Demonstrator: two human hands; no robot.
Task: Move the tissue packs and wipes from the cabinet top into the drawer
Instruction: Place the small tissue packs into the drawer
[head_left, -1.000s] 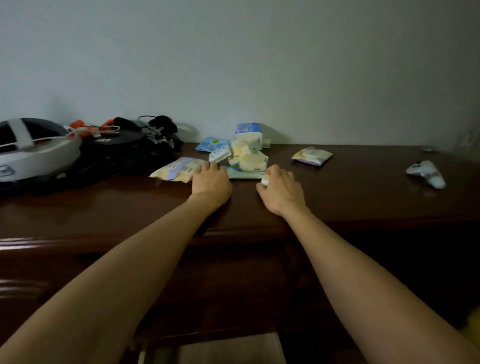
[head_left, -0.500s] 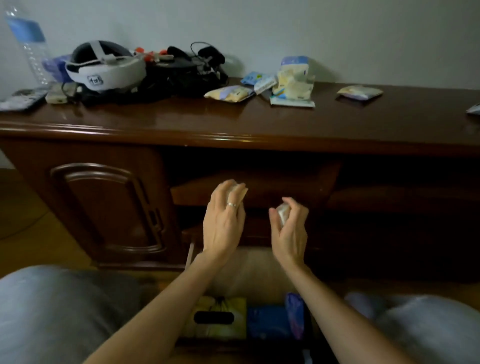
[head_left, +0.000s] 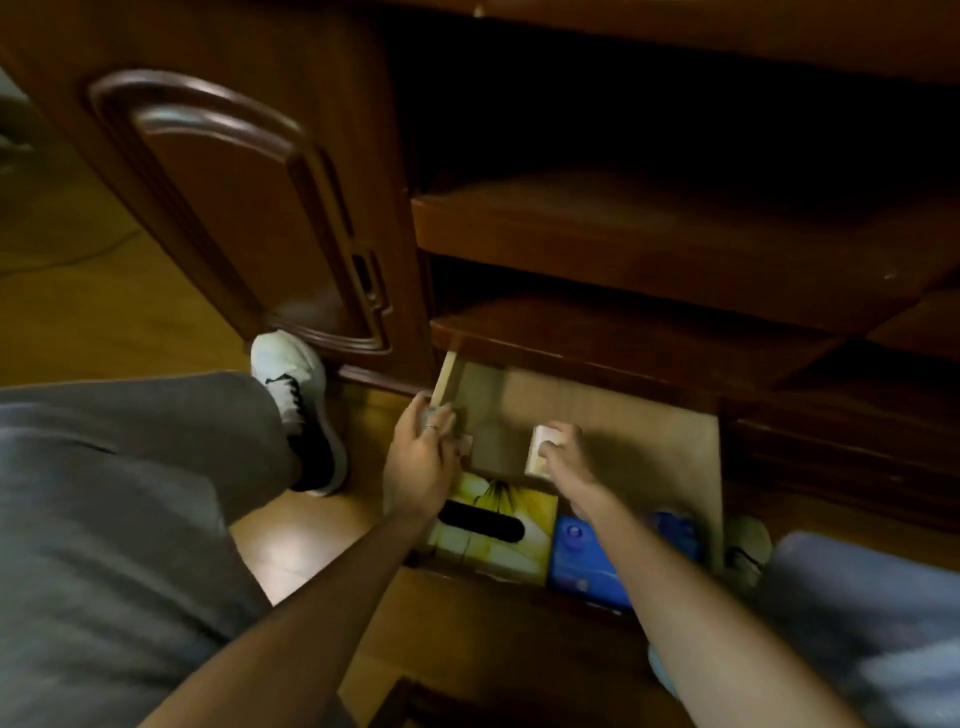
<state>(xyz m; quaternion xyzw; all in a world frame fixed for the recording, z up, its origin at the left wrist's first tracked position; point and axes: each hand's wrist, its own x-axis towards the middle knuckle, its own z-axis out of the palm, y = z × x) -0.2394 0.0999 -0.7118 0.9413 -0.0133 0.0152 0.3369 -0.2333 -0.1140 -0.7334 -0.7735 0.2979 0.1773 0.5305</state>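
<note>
The bottom drawer (head_left: 597, 415) of the dark wooden cabinet stands pulled out, its pale floor bare at the back. My left hand (head_left: 421, 457) hovers over the drawer's left side, closed on a small tissue pack (head_left: 441, 415) that shows only between the fingers. My right hand (head_left: 563, 457) holds a small pale tissue pack (head_left: 537, 451) upright over the drawer's middle. At the drawer's front lie a yellow tissue box (head_left: 498, 525) with a dark slot and a blue wipes pack (head_left: 582, 561). The cabinet top is out of view.
Two open shelves (head_left: 649, 234) sit above the drawer. A carved cabinet door (head_left: 249, 208) is to the left. My knees in grey trousers (head_left: 130, 493) flank the drawer, a white shoe (head_left: 296, 384) by the door. Wooden floor lies below.
My hands took small packs from the cabinet top and came down with them over the open drawer. My view dropped from the cabinet top to the drawer.
</note>
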